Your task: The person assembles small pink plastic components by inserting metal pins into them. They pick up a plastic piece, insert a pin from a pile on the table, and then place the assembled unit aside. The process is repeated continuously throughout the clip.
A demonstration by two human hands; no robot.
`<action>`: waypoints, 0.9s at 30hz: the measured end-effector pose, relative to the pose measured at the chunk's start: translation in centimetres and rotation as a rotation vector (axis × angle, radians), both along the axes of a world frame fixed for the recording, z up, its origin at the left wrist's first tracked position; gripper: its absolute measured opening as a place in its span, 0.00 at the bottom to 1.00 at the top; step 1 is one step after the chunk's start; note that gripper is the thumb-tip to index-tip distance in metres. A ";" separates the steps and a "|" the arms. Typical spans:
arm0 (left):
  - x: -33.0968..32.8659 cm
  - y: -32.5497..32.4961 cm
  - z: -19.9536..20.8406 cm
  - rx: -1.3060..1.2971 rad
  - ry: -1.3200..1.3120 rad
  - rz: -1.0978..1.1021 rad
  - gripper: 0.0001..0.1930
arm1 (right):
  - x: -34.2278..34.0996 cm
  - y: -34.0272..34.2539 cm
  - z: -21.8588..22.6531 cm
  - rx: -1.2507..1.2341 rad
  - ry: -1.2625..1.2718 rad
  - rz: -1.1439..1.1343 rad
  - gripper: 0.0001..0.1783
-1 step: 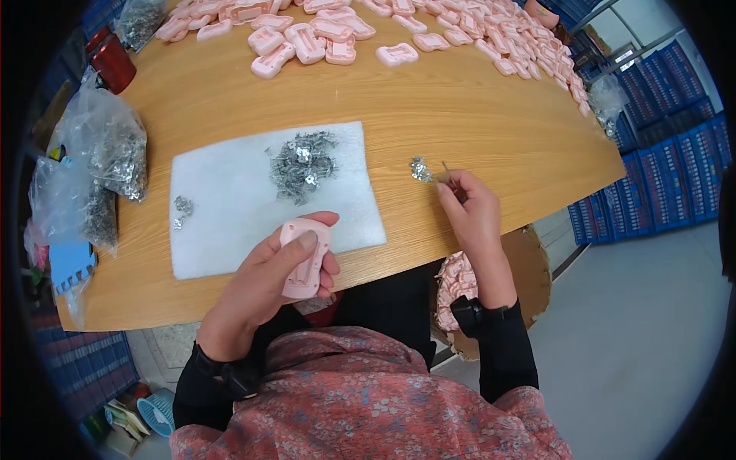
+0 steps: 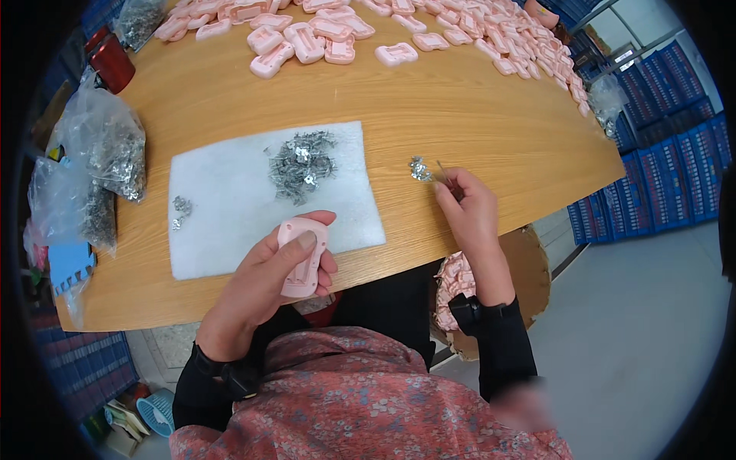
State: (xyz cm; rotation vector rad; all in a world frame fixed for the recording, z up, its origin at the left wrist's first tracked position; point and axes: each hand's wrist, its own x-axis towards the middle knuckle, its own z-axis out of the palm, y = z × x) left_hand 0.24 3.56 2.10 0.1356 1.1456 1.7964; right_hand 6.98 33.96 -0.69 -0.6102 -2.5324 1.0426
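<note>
My left hand is wrapped round a pink plastic shell, with the thumb lying across its recessed face. My right hand pinches a thin, dark metal tool, which looks like a pair of tweezers; its lower part is hidden by the fingers. Just left of that tool, a small heap of shiny metal pieces lies on the wooden table. A larger pile of small metal parts rests on a white foam sheet, and a few more metal pieces sit near its left edge.
Many pink shells are spread along the table's far side. Clear bags of metal parts and a red canister stand at the left. Below the right edge is a carton holding pink pieces. Blue stacks stand beyond.
My right hand and the thin tool have shifted very slightly to the left. The left hand keeps its hold on the pink shell.
</note>
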 end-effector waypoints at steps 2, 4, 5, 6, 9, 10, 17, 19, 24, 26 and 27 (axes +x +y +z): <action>0.0 0.1 0.0 -0.023 0.002 0.019 0.21 | -0.8 -0.2 -0.9 0.050 0.101 0.022 0.09; 0.2 0.1 0.1 -0.037 0.000 0.033 0.21 | -1.4 -0.6 0.0 0.176 0.018 0.048 0.09; 0.2 0.1 0.1 -0.045 0.000 0.040 0.21 | -1.5 -0.7 0.4 0.239 -0.023 0.061 0.09; 0.2 0.1 0.2 -0.051 0.006 0.040 0.21 | -1.4 -0.5 0.3 0.208 -0.030 0.043 0.08; 0.2 0.2 0.7 -0.063 0.017 0.040 0.22 | -0.6 0.1 0.3 0.094 -0.020 0.033 0.08; 0.1 0.5 0.9 -0.061 0.014 0.039 0.23 | -0.3 0.0 0.6 0.045 0.004 0.059 0.07; -0.9 3.3 0.4 0.050 -0.062 0.037 0.26 | 0.7 -4.8 5.4 -0.049 0.119 0.400 0.06; -1.2 4.2 0.3 0.085 -0.060 0.016 0.27 | 0.6 -5.4 5.9 0.034 0.160 0.519 0.07; -1.2 4.8 0.1 0.160 -0.077 -0.031 0.28 | -0.3 -6.4 6.4 0.158 0.303 0.716 0.09; -1.0 4.7 -0.3 0.171 -0.074 -0.007 0.29 | -0.2 -6.9 6.6 0.057 0.228 0.653 0.10; -1.1 4.7 -0.5 0.192 -0.058 0.020 0.30 | -0.2 -7.1 6.7 0.008 0.190 0.622 0.11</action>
